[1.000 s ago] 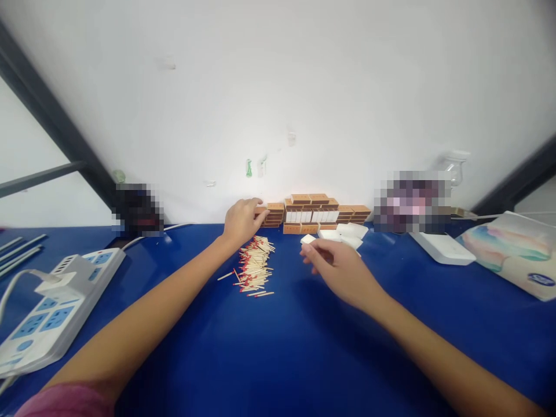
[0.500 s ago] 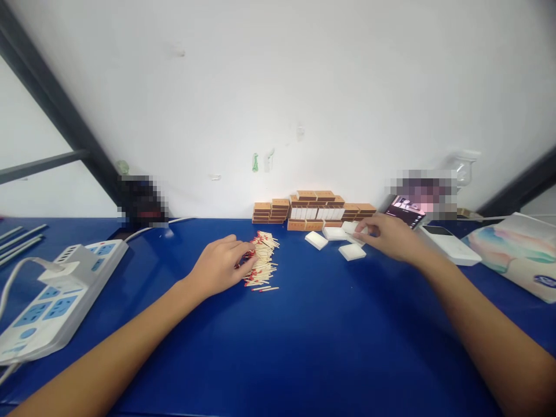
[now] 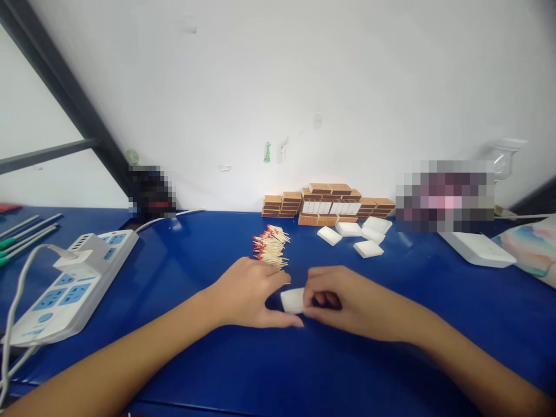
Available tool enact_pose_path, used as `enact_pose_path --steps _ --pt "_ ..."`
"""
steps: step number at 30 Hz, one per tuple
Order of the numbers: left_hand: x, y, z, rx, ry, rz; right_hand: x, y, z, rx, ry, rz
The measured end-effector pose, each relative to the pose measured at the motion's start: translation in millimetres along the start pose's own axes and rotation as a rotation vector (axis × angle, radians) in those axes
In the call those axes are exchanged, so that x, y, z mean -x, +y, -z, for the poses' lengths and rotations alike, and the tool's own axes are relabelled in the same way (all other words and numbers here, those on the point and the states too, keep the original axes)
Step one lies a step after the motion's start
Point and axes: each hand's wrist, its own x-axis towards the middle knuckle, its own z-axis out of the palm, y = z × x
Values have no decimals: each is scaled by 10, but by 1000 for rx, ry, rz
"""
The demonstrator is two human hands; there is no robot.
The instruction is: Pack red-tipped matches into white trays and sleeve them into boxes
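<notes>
A small white matchbox tray (image 3: 292, 300) is in front of me, its right end pinched between the thumb and fingers of my right hand (image 3: 347, 301). My left hand (image 3: 247, 292) is at the tray's other end with thumb and forefinger spread apart around it; whether it touches the tray is unclear. Nothing shows between those left fingers except the tray's end. Just beyond my left hand lies a pile of red-tipped matches (image 3: 271, 248), partly covered by the hand. More white trays (image 3: 368, 249) lie loosely on the blue table (image 3: 243, 370), farther back and to the right.
Stacked brown matchboxes (image 3: 317, 220) stand against the wall (image 3: 226, 104). A white power strip (image 3: 82, 307) with cables and some thin rods (image 3: 30, 237) lie on the left. At the right are a white device (image 3: 480, 250) and a colourful package (image 3: 532, 249).
My right hand has come from the group of trays toward me and left, carrying one tray. My left hand has left the match pile, moving nearer and right, and its fingers have spread.
</notes>
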Motion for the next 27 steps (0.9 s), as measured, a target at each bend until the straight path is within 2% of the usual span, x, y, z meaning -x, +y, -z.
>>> enact_pose_path --steps 2,4,7,9,11,14,18,27 --pt "1 42 -12 -14 -56 -18 -26 -46 -92 -42 -38 6" --pt "0 71 -20 -25 -73 -42 -56 -9 -89 -110 -32 -5" --pt "5 133 -35 -45 -70 -102 -155 109 -43 -158 94 -48" --pt "18 203 -58 -72 -62 -150 -255 167 -56 -90 198 -45" --pt "37 288 -93 -95 -53 -204 -357 180 -111 15 236 12" --pt "72 399 -145 -120 -30 -271 -480 123 -216 131 204 102" --pt "103 462 -161 -149 -26 -319 -579 37 -299 209 145 141" --pt "95 425 -151 -152 -79 -305 -588 104 -295 183 133 73"
